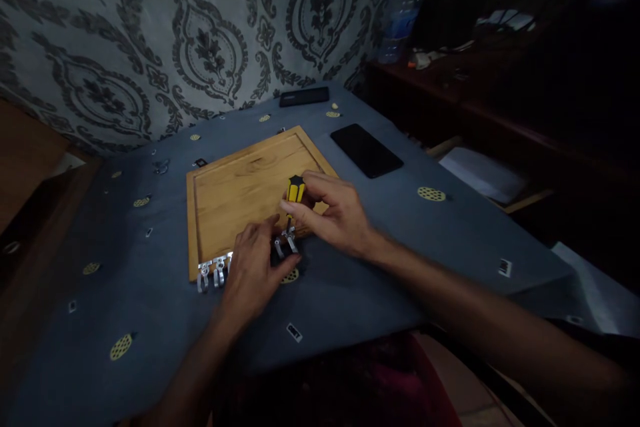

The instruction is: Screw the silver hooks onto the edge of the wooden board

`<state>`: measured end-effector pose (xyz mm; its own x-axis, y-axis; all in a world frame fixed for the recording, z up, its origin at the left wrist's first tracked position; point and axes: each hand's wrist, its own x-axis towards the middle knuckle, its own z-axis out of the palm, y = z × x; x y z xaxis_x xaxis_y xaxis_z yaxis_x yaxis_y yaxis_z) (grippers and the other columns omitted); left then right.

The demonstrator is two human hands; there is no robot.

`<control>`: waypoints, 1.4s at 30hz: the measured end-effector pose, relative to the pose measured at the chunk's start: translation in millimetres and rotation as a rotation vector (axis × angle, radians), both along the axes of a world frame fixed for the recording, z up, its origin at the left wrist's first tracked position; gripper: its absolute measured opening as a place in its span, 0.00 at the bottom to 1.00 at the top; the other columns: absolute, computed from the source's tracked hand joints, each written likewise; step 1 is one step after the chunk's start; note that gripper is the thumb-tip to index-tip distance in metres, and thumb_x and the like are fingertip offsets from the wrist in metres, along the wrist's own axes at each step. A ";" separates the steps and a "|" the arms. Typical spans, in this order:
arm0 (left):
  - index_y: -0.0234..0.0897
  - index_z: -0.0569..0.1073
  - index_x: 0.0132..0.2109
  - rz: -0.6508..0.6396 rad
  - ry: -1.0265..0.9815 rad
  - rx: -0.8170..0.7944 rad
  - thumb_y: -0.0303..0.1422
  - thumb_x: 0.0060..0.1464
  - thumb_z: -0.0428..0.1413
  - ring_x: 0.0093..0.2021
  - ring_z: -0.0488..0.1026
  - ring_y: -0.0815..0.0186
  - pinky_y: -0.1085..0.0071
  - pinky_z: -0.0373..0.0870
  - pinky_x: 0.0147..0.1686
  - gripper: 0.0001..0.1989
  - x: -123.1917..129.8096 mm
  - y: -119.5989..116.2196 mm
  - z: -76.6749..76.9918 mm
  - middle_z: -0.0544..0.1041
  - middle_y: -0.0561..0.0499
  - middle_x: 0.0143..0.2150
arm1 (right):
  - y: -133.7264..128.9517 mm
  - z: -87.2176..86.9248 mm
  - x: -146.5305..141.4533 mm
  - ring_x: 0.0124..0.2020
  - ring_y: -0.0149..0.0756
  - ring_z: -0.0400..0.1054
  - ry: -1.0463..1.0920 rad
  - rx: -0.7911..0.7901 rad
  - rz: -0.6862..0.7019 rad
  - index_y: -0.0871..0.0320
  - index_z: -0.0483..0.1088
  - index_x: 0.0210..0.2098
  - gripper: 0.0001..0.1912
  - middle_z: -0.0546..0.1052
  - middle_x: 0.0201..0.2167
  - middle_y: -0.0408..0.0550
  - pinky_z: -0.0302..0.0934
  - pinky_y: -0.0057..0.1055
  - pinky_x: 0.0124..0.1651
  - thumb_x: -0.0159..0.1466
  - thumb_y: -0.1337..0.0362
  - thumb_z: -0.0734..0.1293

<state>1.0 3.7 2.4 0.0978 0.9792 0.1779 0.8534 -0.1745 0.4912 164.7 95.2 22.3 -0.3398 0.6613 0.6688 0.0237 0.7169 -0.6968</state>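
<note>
A short yellow and black screwdriver (295, 190) stands nearly upright in my right hand (337, 210), held between thumb and fingers. Its tip points down at a row of silver metal hooks (219, 268) along the near edge of a framed wooden board (240, 193). My left hand (254, 263) is closed over the middle of this hook row, fingers on the board side and thumb by the hooks near the screwdriver tip. Part of the row lies hidden under that hand. Whether a screw sits under the tip is too small to tell.
A black phone (367, 150) lies right of the board, and another dark phone-like slab (304, 97) lies near the wall. Small metal pieces (161, 167) rest on the blue tablecloth (150, 240) at left. A plastic bottle (400, 27) stands on the dark desk at right.
</note>
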 end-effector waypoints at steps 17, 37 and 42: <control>0.38 0.65 0.59 0.002 -0.006 -0.017 0.30 0.55 0.64 0.51 0.72 0.53 0.54 0.68 0.51 0.27 1.8 -0.1 2.1 0.78 0.46 0.48 | 0.4 -0.9 0.3 0.25 0.28 0.57 -0.037 0.056 0.014 0.56 0.57 0.23 0.20 0.61 0.22 0.37 0.51 0.28 0.30 0.67 0.61 0.68; 0.40 0.68 0.51 0.013 0.010 -0.029 0.31 0.56 0.63 0.50 0.72 0.54 0.56 0.69 0.50 0.18 3.9 -0.1 5.2 0.76 0.48 0.48 | -1.0 1.6 2.3 0.25 0.28 0.64 -0.088 -0.194 0.226 0.59 0.70 0.28 0.17 0.69 0.23 0.40 0.58 0.26 0.28 0.66 0.53 0.70; 0.39 0.67 0.54 0.016 0.032 0.004 0.31 0.56 0.63 0.50 0.72 0.53 0.56 0.69 0.49 0.20 2.5 -0.7 1.2 0.75 0.47 0.47 | -9.4 0.7 -4.7 0.25 0.27 0.59 -0.050 -0.050 0.095 0.57 0.62 0.25 0.18 0.63 0.22 0.37 0.54 0.27 0.30 0.67 0.57 0.68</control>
<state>3.6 2.9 3.6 0.0877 0.9799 0.1792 0.8716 -0.1626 0.4625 160.1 85.7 23.0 -0.4349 0.6563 0.6166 -0.0071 0.6822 -0.7311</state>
